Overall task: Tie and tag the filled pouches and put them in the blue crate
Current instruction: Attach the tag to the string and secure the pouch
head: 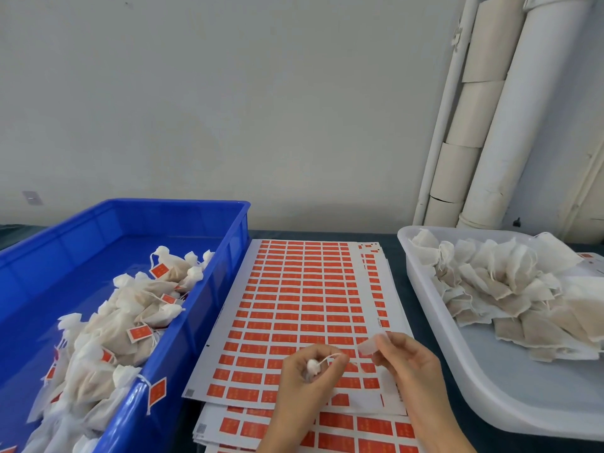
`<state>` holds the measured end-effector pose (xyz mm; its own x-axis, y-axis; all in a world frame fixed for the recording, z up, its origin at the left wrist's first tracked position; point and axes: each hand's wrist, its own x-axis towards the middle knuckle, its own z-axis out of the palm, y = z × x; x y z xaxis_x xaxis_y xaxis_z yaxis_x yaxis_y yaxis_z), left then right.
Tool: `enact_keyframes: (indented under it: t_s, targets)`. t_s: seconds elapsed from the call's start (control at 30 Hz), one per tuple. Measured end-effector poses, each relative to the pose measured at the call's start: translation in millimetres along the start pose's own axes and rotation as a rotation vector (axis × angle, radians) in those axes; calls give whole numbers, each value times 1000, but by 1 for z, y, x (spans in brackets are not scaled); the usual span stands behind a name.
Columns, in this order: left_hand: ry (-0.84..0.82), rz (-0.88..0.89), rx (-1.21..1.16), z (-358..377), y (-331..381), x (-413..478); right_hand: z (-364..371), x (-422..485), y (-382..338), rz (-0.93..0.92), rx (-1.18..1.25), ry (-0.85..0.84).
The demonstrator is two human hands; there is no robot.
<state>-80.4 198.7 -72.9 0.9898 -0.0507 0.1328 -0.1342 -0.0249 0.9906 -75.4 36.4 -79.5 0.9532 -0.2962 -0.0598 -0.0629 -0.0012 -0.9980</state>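
Currently held: pouch [312,367], gripped in the curled left hand [302,384]; we see its string [328,358] trailing rightward
Right hand [408,364]: pinching a peeled tag [367,347] just beside that string
Blue crate [157,220]: left, nearer the left hand

A small white pouch [312,367] sits squeezed in the left hand [304,382], its string sticking out. The right hand [408,364] pinches a pale tag [367,346] beside it. The blue crate [183,205] on the left holds a heap of tied pouches [124,325] with red tags.

Glossy blue plastic crate [183,266], left; matt orange-and-white paper label sheets [304,308], centre; translucent white plastic tray [464,364] of fibrous cloth pouches [510,289], right.
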Motion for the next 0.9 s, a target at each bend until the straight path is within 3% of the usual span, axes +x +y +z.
enact_keyframes:
  t_s: [0.23,0.9]
  targets:
    - [-111,11,-22,1,3,-3,3,-3,0,-114,-82,1]
    - [-3,-11,103,3,-11,3,3,-2,6,-146,-95,-128]
